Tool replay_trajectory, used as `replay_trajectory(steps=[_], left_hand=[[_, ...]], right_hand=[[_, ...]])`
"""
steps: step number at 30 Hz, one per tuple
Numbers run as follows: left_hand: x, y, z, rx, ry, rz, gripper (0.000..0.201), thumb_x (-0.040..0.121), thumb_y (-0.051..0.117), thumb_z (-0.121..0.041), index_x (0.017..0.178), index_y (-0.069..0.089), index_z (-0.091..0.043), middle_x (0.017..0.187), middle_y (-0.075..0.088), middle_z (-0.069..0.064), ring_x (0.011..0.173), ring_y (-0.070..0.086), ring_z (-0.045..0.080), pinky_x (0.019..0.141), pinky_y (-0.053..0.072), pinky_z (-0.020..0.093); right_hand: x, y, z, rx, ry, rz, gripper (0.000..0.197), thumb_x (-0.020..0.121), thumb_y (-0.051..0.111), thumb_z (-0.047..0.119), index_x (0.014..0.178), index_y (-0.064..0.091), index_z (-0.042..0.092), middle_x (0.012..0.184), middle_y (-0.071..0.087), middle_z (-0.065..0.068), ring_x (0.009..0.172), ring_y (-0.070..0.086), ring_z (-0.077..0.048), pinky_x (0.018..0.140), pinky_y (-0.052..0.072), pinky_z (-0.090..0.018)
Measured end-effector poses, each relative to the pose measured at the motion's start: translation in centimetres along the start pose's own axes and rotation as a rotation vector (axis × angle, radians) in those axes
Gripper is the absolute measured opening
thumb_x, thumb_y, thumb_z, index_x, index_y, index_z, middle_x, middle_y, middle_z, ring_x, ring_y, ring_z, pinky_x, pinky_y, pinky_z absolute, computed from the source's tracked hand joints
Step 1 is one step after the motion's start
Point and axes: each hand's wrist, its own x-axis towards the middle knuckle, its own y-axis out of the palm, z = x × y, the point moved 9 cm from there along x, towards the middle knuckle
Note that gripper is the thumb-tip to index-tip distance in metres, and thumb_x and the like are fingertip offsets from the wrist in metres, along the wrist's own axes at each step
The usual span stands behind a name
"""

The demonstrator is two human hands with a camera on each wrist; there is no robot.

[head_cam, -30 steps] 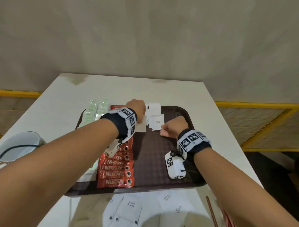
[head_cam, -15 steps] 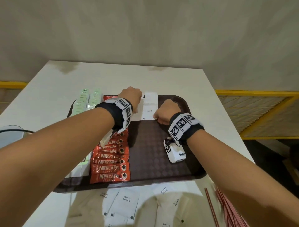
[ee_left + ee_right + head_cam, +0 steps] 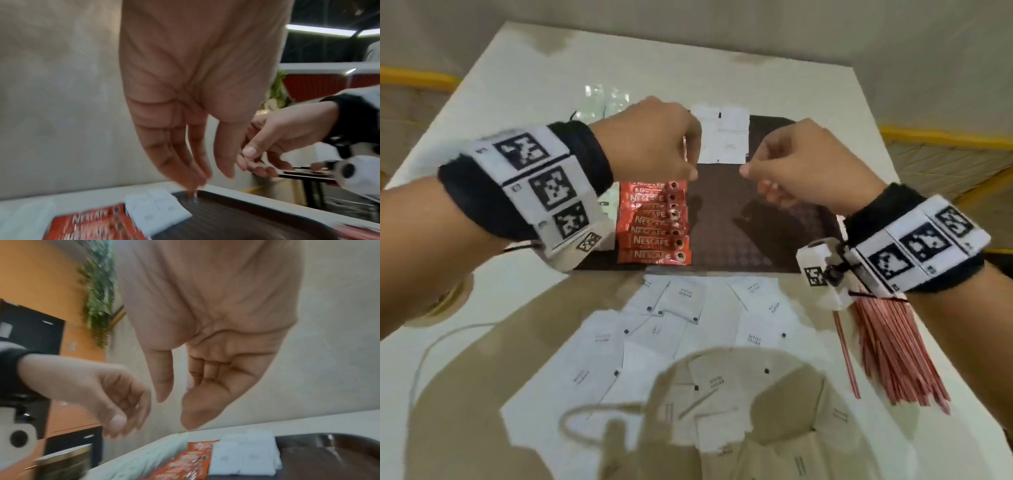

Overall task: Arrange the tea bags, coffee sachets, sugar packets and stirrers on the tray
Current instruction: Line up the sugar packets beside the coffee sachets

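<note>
A dark brown tray lies on the white table. A column of red coffee sachets sits on its left part, white sugar packets at its far middle, and pale green tea bags at the far left. More sugar packets lie loose on the table in front of the tray. A bundle of red stirrers lies at the front right. My left hand and right hand hover above the tray, fingers loosely curled and holding nothing. The left wrist view shows the left hand's fingers hanging over the sugar packets.
A thin white cable runs over the table at the near left. Yellow railing stands past the table's right edge. A plain wall closes off the far side. My shadow covers the near part of the table.
Both hands have lifted off the sugar packets at the tray's far end and drawn back toward me. The head view has tilted down, so the loose packets and stirrers show.
</note>
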Motion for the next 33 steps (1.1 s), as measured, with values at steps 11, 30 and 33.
replay_trajectory(steps=[11,30,33], left_hand=[[-16.7,12.2,0.6,0.152,0.040,0.223,0.030,0.094,0.048,-0.018,0.122,0.055,-0.026,0.115,0.048,0.000,0.098,0.057,0.022,0.081,0.048,0.034],[-15.3,12.5,2.3,0.025,-0.316,0.305,0.047,0.079,0.077,-0.044,0.072,0.047,-0.010,0.077,0.058,0.003,0.077,0.056,0.025,0.068,0.044,0.032],[-15.3,12.2,2.8,0.010,-0.339,0.293,0.050,0.074,0.079,-0.049,0.085,0.050,-0.009,0.080,0.056,0.003,0.081,0.055,0.024,0.068,0.043,0.031]], right_hand=[[-13.4,17.7,1.2,-0.589,-0.485,0.421,0.017,0.098,0.045,0.018,0.111,0.050,0.009,0.109,0.043,-0.005,0.095,0.048,-0.026,0.078,0.048,-0.045],[-11.6,10.1,-4.7,-0.427,0.129,-0.056,0.024,0.084,0.071,0.013,0.106,0.061,0.009,0.106,0.057,-0.012,0.093,0.057,-0.029,0.074,0.038,-0.029],[-11.6,10.0,-6.2,-0.325,0.329,0.004,0.038,0.080,0.078,0.019,0.107,0.053,0.011,0.104,0.057,-0.007,0.095,0.055,-0.025,0.077,0.040,-0.030]])
